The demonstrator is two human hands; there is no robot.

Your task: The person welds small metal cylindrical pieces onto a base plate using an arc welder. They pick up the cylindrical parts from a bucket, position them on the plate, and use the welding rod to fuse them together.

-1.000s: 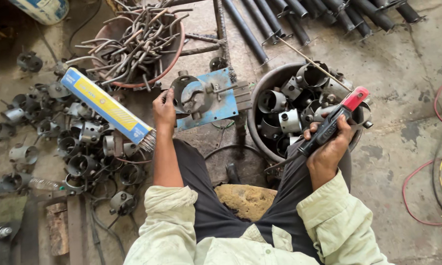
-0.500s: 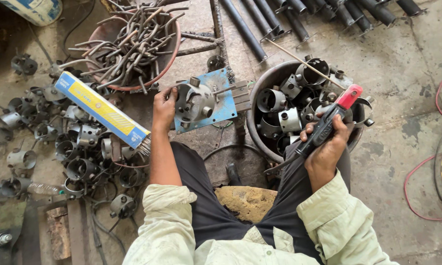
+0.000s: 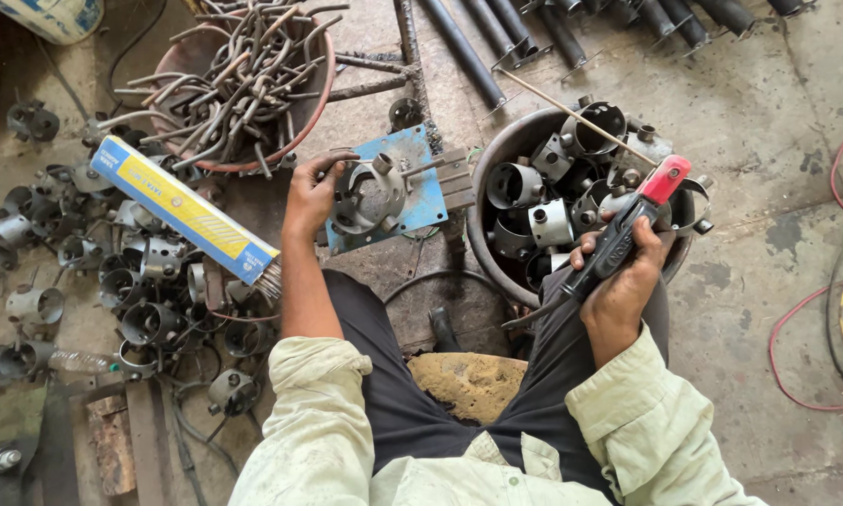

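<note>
gripped in the right hand (image 3: 621, 281) is a black electrode holder (image 3: 628, 234) with red tip; a grey ringed metal fitting (image 3: 370, 192) on a blue jig plate (image 3: 412, 192) is clasped by the left hand (image 3: 311, 192).

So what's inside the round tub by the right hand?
The tub holds short grey metal ring pieces, piled loosely. The right hand and welding holder cover its near side; the bottom is hidden.

Single head cam, looks steeply down over lap at workshop floor, close range.
</note>
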